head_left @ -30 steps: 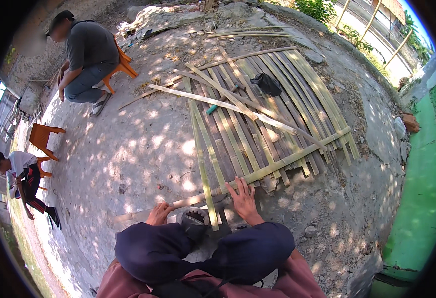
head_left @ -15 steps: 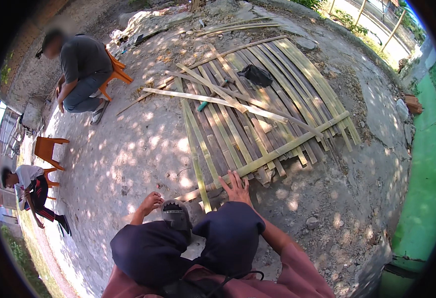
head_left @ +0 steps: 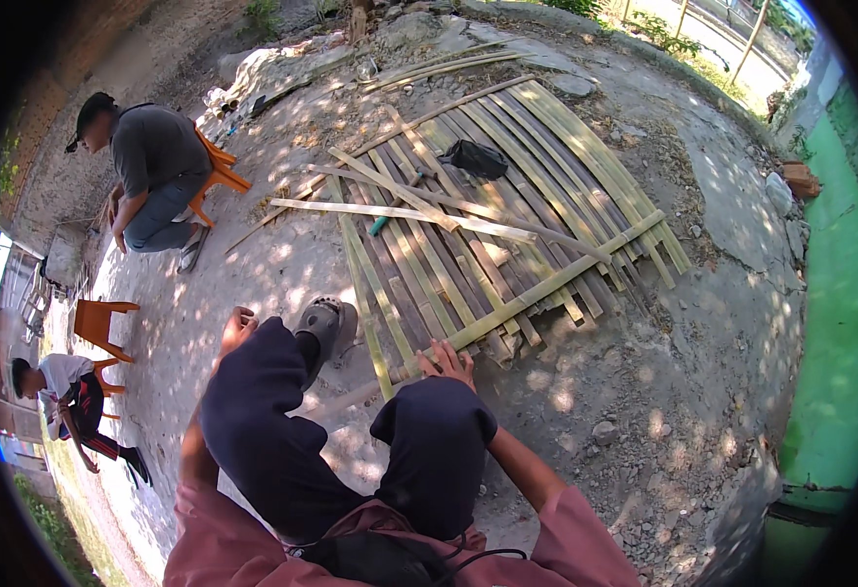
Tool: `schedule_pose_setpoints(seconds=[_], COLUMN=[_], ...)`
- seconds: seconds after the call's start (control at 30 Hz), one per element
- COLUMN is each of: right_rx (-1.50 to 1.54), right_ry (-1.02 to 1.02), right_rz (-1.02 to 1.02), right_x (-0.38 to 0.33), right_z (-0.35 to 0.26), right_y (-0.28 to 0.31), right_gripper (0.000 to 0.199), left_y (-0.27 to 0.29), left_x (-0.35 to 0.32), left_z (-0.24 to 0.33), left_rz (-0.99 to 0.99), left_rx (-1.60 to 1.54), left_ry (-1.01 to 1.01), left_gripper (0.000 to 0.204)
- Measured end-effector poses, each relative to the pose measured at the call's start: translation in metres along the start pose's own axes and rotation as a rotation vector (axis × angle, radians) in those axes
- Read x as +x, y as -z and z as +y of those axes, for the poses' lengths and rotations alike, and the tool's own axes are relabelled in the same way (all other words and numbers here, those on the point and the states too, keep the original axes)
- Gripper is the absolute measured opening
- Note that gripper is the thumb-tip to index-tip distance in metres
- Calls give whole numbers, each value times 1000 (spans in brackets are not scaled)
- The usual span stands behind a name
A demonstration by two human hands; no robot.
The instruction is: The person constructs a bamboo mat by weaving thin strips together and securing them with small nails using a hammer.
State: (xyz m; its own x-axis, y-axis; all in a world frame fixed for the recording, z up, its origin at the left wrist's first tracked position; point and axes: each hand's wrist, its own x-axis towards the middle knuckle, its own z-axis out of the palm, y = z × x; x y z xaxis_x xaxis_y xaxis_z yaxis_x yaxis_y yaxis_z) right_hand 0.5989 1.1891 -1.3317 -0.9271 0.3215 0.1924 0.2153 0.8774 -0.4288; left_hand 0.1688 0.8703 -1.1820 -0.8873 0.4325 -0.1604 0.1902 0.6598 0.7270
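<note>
My right hand (head_left: 449, 364) rests palm down on the bamboo crosspiece (head_left: 537, 292), at the near left corner of a slatted bamboo panel (head_left: 493, 210). Its fingers are spread over the bamboo, and my right knee hides the wrist. My left hand (head_left: 240, 325) is raised beside my left knee, clear of the panel, with its fingers curled. Whether anything small is inside them cannot be seen. Several loose bamboo strips (head_left: 405, 217) lie crosswise on the panel. Among them is a tool with a teal handle (head_left: 379, 226). A black plastic bag (head_left: 475, 158) sits toward the panel's far side.
At the left, one person (head_left: 160, 161) sits on an orange stool (head_left: 219, 176); another person (head_left: 67, 386) sits farther back-left near an orange stool (head_left: 104, 328). More bamboo strips (head_left: 449, 70) lie beyond the panel. A green wall (head_left: 830, 293) and brick (head_left: 801, 180) stand right.
My left foot has moved forward and left of the panel's near corner. My left hand has shifted left and up beside the knee. My right hand stays on the crosspiece; the view has shifted slightly.
</note>
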Motion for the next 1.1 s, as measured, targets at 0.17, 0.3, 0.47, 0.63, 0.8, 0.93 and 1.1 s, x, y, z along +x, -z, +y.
schedule_pose_setpoints(seconds=[0.17, 0.3, 0.47, 0.63, 0.8, 0.93, 1.1], right_rx=[195, 267, 36, -30, -175, -358, -177], right_ry=[-33, -81, -127, -350, -484, -659, -792], right_rz=[232, 229, 151, -91, -215, -117, 294], right_x=[28, 84, 188, 334, 455, 517, 509], right_z=[37, 108, 174, 177, 189, 200, 219], right_y=[72, 144, 205, 198, 126, 68, 71], right_gripper=[52, 45, 34, 53, 94, 80, 29], left_y=[-45, -118, -204, -222, -185, -161, -171], left_x=[67, 125, 145, 162, 229, 283, 304], left_z=[94, 157, 196, 191, 240, 288, 328], left_rz=[-287, -520, -743, -972, -1194, -1181, -1179], left_rx=[333, 306, 272, 201, 284, 368, 296], left_ry=[-381, -552, -679, -698, -709, -869, -1019], left_gripper=[37, 40, 50, 53, 52, 50, 43])
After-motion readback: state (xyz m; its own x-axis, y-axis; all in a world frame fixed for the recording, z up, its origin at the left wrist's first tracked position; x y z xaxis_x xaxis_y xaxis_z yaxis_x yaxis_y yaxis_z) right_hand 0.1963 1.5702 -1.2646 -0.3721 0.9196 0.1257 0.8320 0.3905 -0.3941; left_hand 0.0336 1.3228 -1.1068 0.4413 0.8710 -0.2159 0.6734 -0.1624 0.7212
